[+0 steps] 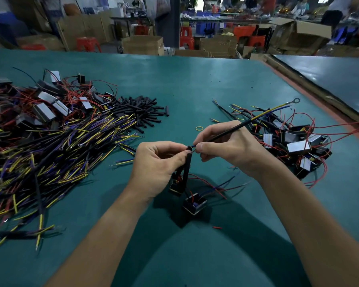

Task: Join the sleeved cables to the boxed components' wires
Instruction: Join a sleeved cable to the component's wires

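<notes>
Head cam: both hands busy over the near middle of the tabletop

So the left hand has thumb and forefinger pinched on the top of a black heat-shrink tube, which stands nearly upright. The right hand pinches the end of a sleeved cable right at the tube's mouth, with a bit of blue wire showing between the two sets of fingertips. The cable runs up and right to a ring terminal.

Below the hands are two small black boxed components. One is just under the left palm, and the other sits open side up with red and blue wires coming out of it.

Towards the left edge of the green tabletop there's a huge heap of sleeved cables. More boxed components are behind it, and loose heat-shrink pieces are beside those. Towards the right edge is a smaller tangle of boxes and cables. A yellow rubber band lies just beyond the hands.

Cardboard boxes stand past the far edge, can't tell what's in them.
</notes>
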Tool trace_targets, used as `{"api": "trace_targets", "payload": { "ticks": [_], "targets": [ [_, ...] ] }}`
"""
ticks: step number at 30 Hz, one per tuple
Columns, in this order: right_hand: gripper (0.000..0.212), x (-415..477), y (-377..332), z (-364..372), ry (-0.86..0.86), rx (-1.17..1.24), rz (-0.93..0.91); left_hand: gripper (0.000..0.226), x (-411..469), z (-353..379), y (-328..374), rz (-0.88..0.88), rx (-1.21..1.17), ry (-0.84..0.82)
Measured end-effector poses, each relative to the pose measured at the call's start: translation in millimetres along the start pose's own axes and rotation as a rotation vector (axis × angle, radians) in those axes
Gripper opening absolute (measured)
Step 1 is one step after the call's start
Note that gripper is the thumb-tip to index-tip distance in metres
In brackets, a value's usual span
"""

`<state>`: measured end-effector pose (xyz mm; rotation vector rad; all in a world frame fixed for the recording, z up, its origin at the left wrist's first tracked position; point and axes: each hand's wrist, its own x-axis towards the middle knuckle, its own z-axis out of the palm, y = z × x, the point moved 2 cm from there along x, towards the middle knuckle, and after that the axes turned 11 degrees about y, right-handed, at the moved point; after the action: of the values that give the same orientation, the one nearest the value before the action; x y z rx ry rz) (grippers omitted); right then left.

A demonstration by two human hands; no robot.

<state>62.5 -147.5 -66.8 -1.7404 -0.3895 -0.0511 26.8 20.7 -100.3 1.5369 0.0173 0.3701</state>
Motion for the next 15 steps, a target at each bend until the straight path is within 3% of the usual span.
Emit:
{"api": "trace_targets", "payload": {
  "ticks": [9,15],
  "targets": [
    [0.01,-2.3,-4.3,3.3,-0.004,-0.169,-0.083,0.018,-2.1,1.1,3.1,0.084,0.004,-0.023],
    [0.023,-3.7,-3.6,6.4,-0.04,-0.299,-0.11,0.009,-5.6,2.9,1.4,0.059,0.023,-0.014]
  ]
}}
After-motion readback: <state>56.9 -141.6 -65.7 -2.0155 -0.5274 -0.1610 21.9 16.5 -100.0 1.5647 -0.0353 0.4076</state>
